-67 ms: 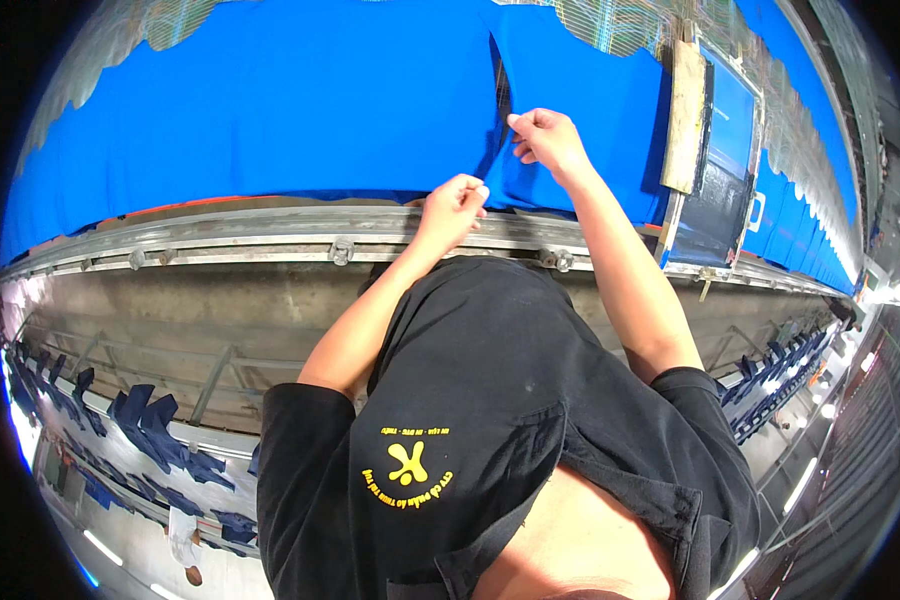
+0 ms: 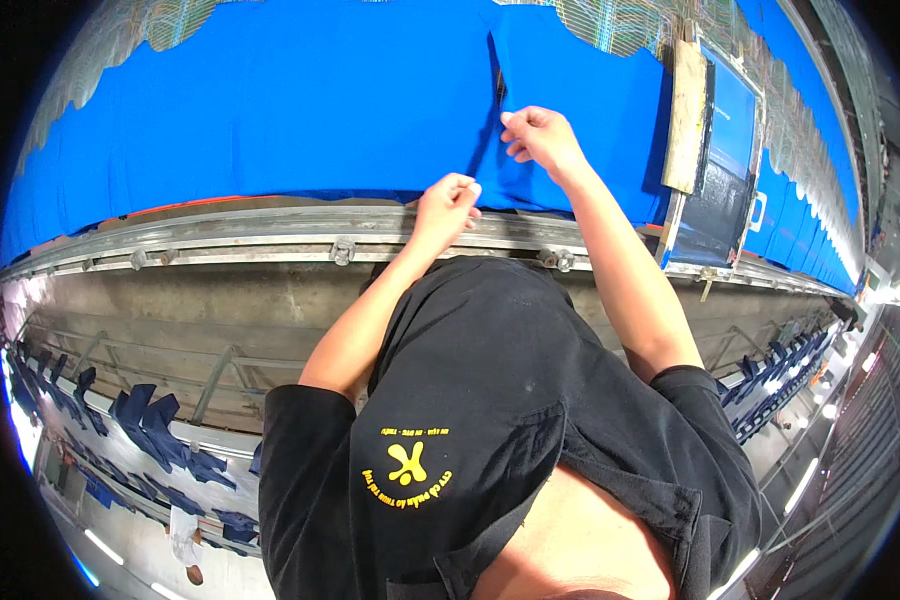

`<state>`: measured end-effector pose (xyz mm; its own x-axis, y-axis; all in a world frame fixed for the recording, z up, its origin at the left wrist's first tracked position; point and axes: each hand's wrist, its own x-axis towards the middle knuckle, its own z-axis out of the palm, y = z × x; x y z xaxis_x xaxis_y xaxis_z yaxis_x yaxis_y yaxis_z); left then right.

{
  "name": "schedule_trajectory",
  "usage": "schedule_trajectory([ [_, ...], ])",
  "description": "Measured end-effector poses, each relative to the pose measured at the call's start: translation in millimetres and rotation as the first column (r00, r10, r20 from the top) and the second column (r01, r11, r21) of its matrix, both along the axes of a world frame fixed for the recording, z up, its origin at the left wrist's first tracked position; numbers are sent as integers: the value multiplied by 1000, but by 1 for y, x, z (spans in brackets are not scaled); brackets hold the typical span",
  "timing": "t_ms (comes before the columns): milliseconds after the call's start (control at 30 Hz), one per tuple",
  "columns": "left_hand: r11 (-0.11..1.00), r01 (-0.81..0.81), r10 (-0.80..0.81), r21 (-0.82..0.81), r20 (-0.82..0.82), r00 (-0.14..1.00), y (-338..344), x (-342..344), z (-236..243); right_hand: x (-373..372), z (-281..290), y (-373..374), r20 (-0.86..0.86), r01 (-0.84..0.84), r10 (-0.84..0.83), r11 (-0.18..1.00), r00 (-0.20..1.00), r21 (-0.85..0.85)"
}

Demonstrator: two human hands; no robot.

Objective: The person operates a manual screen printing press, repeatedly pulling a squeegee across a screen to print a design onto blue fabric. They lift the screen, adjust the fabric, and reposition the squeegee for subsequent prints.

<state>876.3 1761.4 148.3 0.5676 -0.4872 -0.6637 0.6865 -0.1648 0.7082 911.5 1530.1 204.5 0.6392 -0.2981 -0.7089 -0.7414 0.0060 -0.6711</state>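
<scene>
The left hand pinches the edge of the right cloth near the bench's rail; the right hand, thumb against fingers, pinches that edge farther in. From where I stand, this blue cloth lies on the bench beside the left cloth, a narrow gap showing beyond the right hand. A frame sits just to its right.
</scene>
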Motion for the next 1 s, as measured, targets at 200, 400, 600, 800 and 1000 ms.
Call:
schedule_trajectory([
  [200, 990, 49, -52, 129, 13, 999, 16, 7, -15, -6, -43, -14, 239, 72, 41, 893, 970, -445],
  [400, 916, 172, -271, 362, 243, 931, -1, 27, -7, -52, -58, -42, 153, -78, 584, 350, 797, -933],
  [600, 924, 189, -224, 332, 72, 972, -5, 38, -3, -92, -82, -19, 28, -355, 764, 331, 645, -874],
  [800, 922, 150, -179, 358, 50, 983, -9, 36, -6, -24, -79, -52, 56, -332, 836, 278, 546, -901],
  [1000, 890, 162, -225, 426, 101, 969, -12, 39, 2, 14, -90, -56, 48, -272, 831, 235, 554, -933],
])
